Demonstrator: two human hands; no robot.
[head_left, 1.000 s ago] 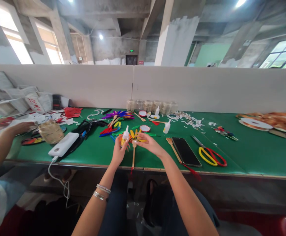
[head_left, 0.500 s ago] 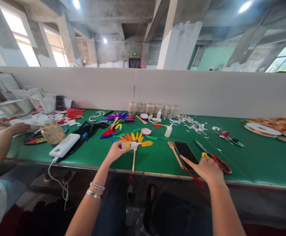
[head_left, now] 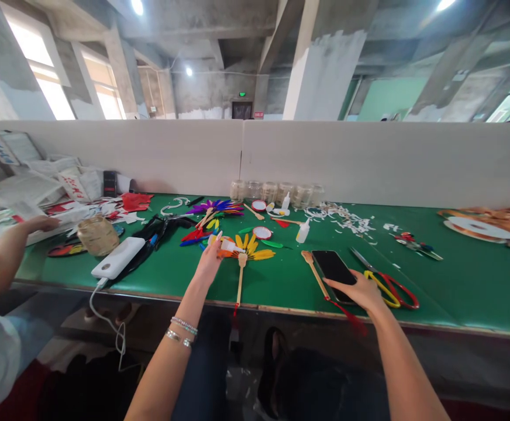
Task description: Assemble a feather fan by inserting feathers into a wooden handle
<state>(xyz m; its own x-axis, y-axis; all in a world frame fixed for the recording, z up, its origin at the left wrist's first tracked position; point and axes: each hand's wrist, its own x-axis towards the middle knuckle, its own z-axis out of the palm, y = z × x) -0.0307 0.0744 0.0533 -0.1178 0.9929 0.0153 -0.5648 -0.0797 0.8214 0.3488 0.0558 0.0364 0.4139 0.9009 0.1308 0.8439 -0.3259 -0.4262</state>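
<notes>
My left hand (head_left: 210, 257) is closed round a small white glue bottle (head_left: 232, 247), its nozzle pointing right over the feather fan. The fan, with yellow and orange feathers (head_left: 255, 250) and a wooden handle (head_left: 240, 280), lies near the table's front edge. My right hand (head_left: 360, 289) is at the lower right of a black phone (head_left: 333, 268), fingers spread over its edge and thumb at its side. Left of the phone is a wooden stick (head_left: 314, 272) with a red tassel (head_left: 351, 318). Scissors (head_left: 389, 286) with red and yellow handles lie just right of my right hand.
Another person's hand (head_left: 40, 225) works among papers at the left. A white power bank (head_left: 118, 257) with a cable, glass jars (head_left: 269, 192), a second glue bottle (head_left: 302, 232), paper scraps (head_left: 351, 221) and a ribbon spool (head_left: 478, 228) are on the green table (head_left: 439, 280).
My left hand has tilted the glue bottle, nozzle now lower toward the fan's centre. My right hand has moved left and down, off the scissors' handles and onto the phone's edge.
</notes>
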